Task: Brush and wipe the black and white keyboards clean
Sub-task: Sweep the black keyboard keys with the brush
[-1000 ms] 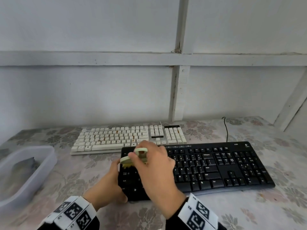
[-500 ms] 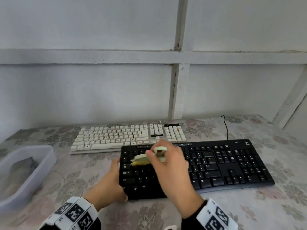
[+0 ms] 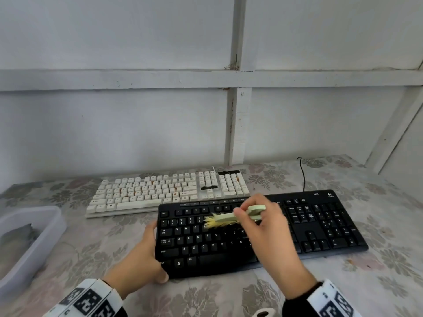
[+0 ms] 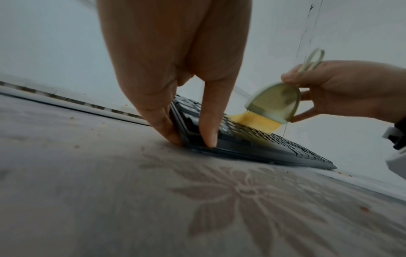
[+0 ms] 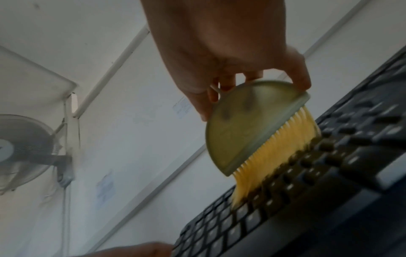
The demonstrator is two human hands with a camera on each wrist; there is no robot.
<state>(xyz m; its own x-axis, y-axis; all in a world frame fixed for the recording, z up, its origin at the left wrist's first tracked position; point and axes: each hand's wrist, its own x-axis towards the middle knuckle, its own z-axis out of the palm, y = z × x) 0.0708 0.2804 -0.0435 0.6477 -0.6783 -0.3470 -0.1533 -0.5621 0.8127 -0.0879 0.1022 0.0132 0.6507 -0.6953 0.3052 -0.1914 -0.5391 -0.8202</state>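
- We find the right hand (image 3: 270, 234) over the middle of the black keyboard (image 3: 320, 234), its fingers narrowed to a pinch on a small pale-green brush (image 3: 231, 217).
- In the left wrist view, the thumb and fingertips of that hand (image 4: 342, 90) close on the brush (image 4: 274, 102) at its rounded top, beside a loop handle that stands up past the knuckles.
- The yellow bristles (image 5: 283, 147) point down from the fingers and meet the key tops; in the right wrist view they bend into the gaps between keys of the black keyboard (image 5: 329, 200). The brush (image 5: 241, 128) shows some motion blur there.
- We note the left hand (image 3: 139, 259) at the near-left corner of the black keyboard, holding its left edge. From the left wrist camera, the fingers (image 4: 160, 113) lie straight down against that edge and the thumb presses on the front corner of the keyboard (image 4: 263, 144).
- The black keyboard lies flat on the flowered tablecloth (image 3: 80, 248), directly under and between both hands.
- The white keyboard (image 3: 160, 191) lies just beyond the fingers of both hands, its near edge close behind the black keyboard's far-left edge; whether the two touch we cannot tell.
- A clear plastic tub (image 3: 34, 243) sits well to the left of the left hand, with something grey inside that we cannot identify.
- Small orange-brown crumbs (image 4: 72, 118) lie scattered on the cloth near the left fingertips.
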